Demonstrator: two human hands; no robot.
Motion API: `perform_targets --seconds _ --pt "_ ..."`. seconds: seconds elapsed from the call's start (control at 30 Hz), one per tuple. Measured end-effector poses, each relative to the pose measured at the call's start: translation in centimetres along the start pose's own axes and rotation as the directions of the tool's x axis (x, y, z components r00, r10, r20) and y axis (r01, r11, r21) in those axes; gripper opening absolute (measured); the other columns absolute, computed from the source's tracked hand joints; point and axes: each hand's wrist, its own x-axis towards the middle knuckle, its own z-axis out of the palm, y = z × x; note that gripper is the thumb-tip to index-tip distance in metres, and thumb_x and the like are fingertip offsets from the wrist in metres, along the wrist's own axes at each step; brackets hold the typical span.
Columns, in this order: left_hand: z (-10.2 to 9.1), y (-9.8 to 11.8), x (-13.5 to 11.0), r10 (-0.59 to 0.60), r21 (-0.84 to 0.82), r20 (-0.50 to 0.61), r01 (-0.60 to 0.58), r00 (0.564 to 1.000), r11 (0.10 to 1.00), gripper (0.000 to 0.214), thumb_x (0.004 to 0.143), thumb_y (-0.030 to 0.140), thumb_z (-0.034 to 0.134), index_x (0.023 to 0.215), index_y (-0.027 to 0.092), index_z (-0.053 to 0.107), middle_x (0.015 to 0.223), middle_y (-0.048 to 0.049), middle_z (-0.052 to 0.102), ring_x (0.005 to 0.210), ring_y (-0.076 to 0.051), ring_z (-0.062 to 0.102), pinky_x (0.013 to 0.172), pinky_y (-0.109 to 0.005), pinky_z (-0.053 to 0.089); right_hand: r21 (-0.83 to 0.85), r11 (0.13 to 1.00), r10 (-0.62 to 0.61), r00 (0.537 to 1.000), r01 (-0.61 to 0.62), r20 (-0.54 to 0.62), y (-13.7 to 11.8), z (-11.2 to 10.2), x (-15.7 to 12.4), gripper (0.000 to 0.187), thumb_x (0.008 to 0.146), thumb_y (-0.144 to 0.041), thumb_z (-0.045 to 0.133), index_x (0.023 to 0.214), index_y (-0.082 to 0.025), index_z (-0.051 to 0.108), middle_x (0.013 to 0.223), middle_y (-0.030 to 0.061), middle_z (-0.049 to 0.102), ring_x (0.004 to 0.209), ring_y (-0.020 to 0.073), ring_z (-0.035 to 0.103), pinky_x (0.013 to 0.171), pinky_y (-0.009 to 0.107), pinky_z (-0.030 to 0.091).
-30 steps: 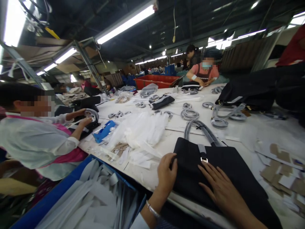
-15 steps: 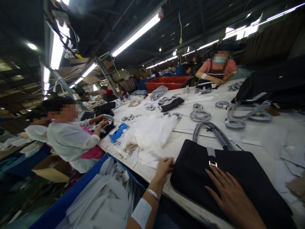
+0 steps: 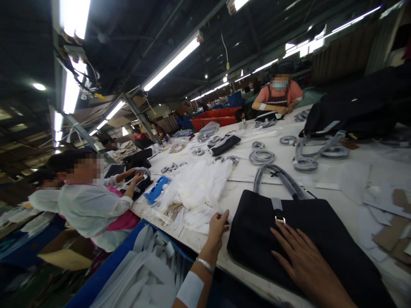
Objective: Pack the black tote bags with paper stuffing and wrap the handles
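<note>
A black handbag [image 3: 321,239] with grey handles [image 3: 282,179] lies flat on the white table [image 3: 324,171] in front of me. My right hand [image 3: 302,261] rests flat on the bag, fingers spread, just below its small metal buckle [image 3: 280,219]. My left hand [image 3: 217,226] is off the bag's left edge, with its fingers curled on white paper strips [image 3: 197,218] beside a heap of white plastic bags [image 3: 199,182]. Whether it grips a strip is unclear.
A blue bin [image 3: 105,273] of white strips stands below the table's near edge. Coiled grey straps [image 3: 261,157], a blue tool [image 3: 156,189], more black bags [image 3: 356,113] and cardboard scraps [image 3: 391,231] cover the table. Seated people work at the left [image 3: 90,205] and the far end [image 3: 278,96].
My left hand left the bag's edge and moved left onto the white strips. My right hand stayed flat on the bag. My view swung left.
</note>
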Motion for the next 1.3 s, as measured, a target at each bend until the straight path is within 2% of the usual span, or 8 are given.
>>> perform_targets --seconds 0.17,0.37,0.53,0.73,0.87,1.03,1.13,1.3 --pt "-0.7 0.5 0.7 -0.052 -0.229 -0.047 0.040 0.998 0.973 0.026 0.087 0.042 0.060 0.091 0.016 0.059 0.089 -0.0077 0.067 0.078 -0.015 0.067 0.076 -0.031 0.057 0.003 1.000 0.006 1.000 -0.006 0.005 0.0 0.0 0.0 0.060 0.092 -0.049 0.051 0.143 -0.018 0.047 0.150 0.0149 0.043 0.134 0.0330 0.045 0.108 0.054 0.035" --pt "-2.7 1.3 0.6 0.013 -0.364 0.016 -0.006 1.000 0.931 0.034 0.091 0.051 0.057 0.108 0.021 0.062 0.124 -0.0119 0.064 0.107 -0.020 0.065 0.090 -0.036 0.055 0.015 1.000 0.009 1.000 -0.009 0.010 0.0 0.0 0.0 0.060 0.091 -0.050 0.052 0.142 -0.018 0.047 0.150 0.0154 0.043 0.133 0.0333 0.046 0.108 0.054 0.035" --pt "-3.3 1.1 1.7 0.043 -0.361 0.010 -0.037 0.999 0.932 0.035 0.074 0.036 0.081 0.100 0.019 0.067 0.105 -0.0082 0.071 0.094 -0.017 0.068 0.082 -0.028 0.055 0.009 1.000 0.002 1.000 -0.002 -0.010 0.1 0.1 0.0 0.059 0.092 -0.050 0.051 0.142 -0.018 0.048 0.151 0.0151 0.042 0.133 0.0330 0.046 0.108 0.053 0.035" --pt "-4.3 1.6 3.9 0.090 -0.357 -0.023 -0.093 0.996 0.929 0.047 0.058 0.045 0.088 0.086 0.014 0.069 0.082 -0.0026 0.070 0.073 -0.011 0.064 0.072 -0.023 0.052 -0.032 0.999 -0.018 1.000 0.017 -0.024 0.2 0.1 0.0 0.061 0.091 -0.050 0.052 0.142 -0.018 0.047 0.150 0.0144 0.043 0.134 0.0311 0.046 0.108 0.051 0.036" --pt "-5.1 2.0 3.8 0.090 -0.334 -0.031 -0.095 0.995 0.938 0.050 0.062 0.054 0.084 0.087 0.013 0.069 0.079 -0.0037 0.070 0.069 -0.011 0.064 0.068 -0.023 0.052 -0.052 0.998 -0.023 0.999 0.022 -0.022 0.2 0.0 0.0 0.061 0.091 -0.051 0.052 0.142 -0.018 0.047 0.150 0.0138 0.044 0.133 0.0300 0.046 0.108 0.050 0.035" --pt "-5.4 2.3 1.9 0.107 -0.231 0.052 -0.092 0.993 0.968 0.053 0.066 0.053 0.082 0.101 0.015 0.071 0.102 -0.0107 0.073 0.086 -0.017 0.069 0.079 -0.030 0.056 -0.045 0.999 -0.022 1.000 0.021 -0.018 0.2 0.0 0.0 0.060 0.091 -0.050 0.053 0.142 -0.018 0.047 0.150 0.0148 0.043 0.133 0.0305 0.046 0.108 0.051 0.034" --pt "-5.3 2.6 1.1 0.105 -0.130 0.049 -0.098 0.993 0.987 0.048 0.062 0.045 0.086 0.092 0.010 0.074 0.091 -0.0132 0.075 0.080 -0.020 0.071 0.080 -0.034 0.057 -0.036 0.999 -0.015 1.000 0.014 -0.010 0.2 0.1 0.0 0.061 0.091 -0.050 0.053 0.142 -0.018 0.047 0.151 0.0150 0.042 0.134 0.0309 0.045 0.108 0.051 0.034" --pt "-3.6 4.5 -0.2 0.204 0.012 -0.020 -0.204 0.979 0.979 0.042 0.073 0.048 0.075 0.087 0.009 0.076 0.081 -0.0115 0.076 0.079 -0.022 0.072 0.077 -0.035 0.058 -0.025 1.000 -0.008 1.000 0.008 0.006 0.1 -0.1 0.1 0.060 0.092 -0.050 0.052 0.143 -0.019 0.046 0.151 0.0144 0.042 0.134 0.0305 0.045 0.108 0.051 0.034"
